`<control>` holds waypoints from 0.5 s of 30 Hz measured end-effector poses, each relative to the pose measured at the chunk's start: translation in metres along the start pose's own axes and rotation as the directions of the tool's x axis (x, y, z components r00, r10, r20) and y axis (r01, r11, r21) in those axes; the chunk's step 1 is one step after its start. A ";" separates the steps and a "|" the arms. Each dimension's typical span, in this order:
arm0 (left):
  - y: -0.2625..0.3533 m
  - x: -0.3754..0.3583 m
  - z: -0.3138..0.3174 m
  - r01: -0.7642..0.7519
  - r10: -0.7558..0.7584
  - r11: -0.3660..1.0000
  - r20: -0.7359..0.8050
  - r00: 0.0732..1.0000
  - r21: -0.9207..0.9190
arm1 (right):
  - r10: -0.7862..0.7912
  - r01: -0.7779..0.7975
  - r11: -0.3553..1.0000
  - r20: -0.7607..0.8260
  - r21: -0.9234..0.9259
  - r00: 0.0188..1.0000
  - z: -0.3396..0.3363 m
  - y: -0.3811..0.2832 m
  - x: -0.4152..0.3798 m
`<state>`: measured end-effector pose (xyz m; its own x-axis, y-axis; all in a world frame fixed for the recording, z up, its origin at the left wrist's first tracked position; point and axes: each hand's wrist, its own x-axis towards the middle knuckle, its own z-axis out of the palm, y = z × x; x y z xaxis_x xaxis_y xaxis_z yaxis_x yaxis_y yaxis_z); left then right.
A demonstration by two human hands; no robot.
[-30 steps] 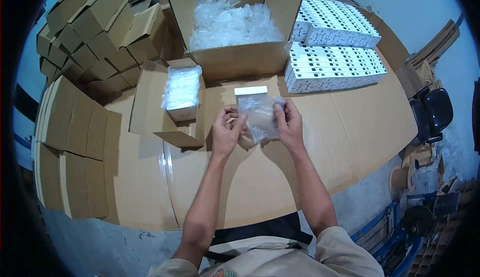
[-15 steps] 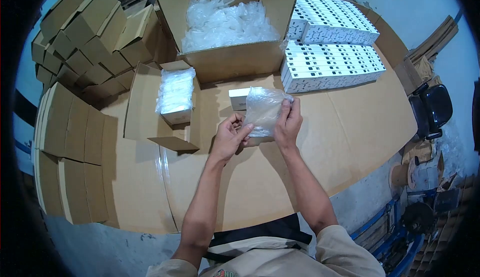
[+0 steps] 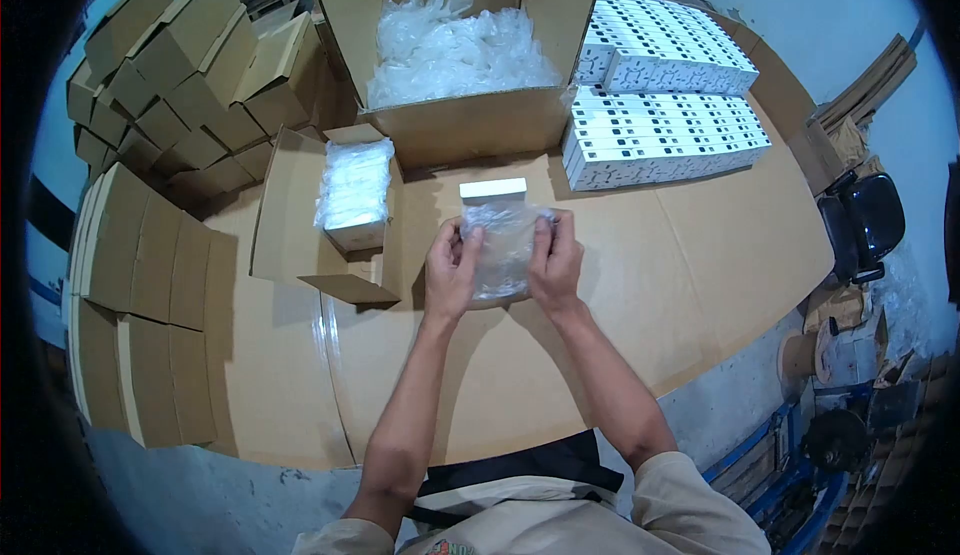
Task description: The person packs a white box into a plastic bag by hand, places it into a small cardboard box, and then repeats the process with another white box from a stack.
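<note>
A clear plastic bag (image 3: 502, 255) is stretched between my two hands above the cardboard-covered table. My left hand (image 3: 452, 267) pinches its left edge, thumb on top. On the opposite side, my right hand (image 3: 557, 260) grips the upper right corner between thumb and fingers. Just beyond the bag lies a small white box (image 3: 493, 191), its near part hidden behind the plastic. To the left, an open carton (image 3: 285, 205) holds a row of plastic-wrapped boxes (image 3: 356, 183).
A large open carton (image 3: 470, 125) full of clear bags (image 3: 455, 50) stands at the back. White patterned boxes (image 3: 665, 135) are stacked back right. Brown cartons (image 3: 170, 85) pile up at the far left, with more cartons (image 3: 140, 305) standing nearer.
Both hands have brought the bag slightly left and nearer to me. The left hand has shifted up along the bag's edge, and more of the white box's top shows.
</note>
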<state>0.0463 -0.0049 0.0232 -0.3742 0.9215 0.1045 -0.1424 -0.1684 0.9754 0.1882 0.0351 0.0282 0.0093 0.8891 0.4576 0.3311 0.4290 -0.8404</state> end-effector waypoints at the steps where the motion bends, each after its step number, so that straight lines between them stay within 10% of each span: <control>1: 0.000 -0.001 0.000 0.008 -0.007 0.999 -0.042 0.999 0.031 | -0.028 0.027 1.000 0.027 0.009 0.999 0.002 -0.001 -0.003; 6: -0.002 -0.005 0.002 -0.115 0.183 0.965 -0.290 0.939 0.237 | -0.080 0.072 0.995 0.141 0.063 0.987 0.012 -0.005 -0.011; 15: -0.003 -0.001 -0.003 -0.109 0.182 0.954 -0.246 0.952 0.280 | 0.170 -0.296 0.881 0.338 0.369 0.926 0.005 -0.003 -0.004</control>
<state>0.0441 -0.0069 0.0195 -0.6079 0.7604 0.2287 0.1618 -0.1635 0.9732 0.1829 0.0307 0.0272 -0.2535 0.9499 0.1827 -0.0591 0.1733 -0.9831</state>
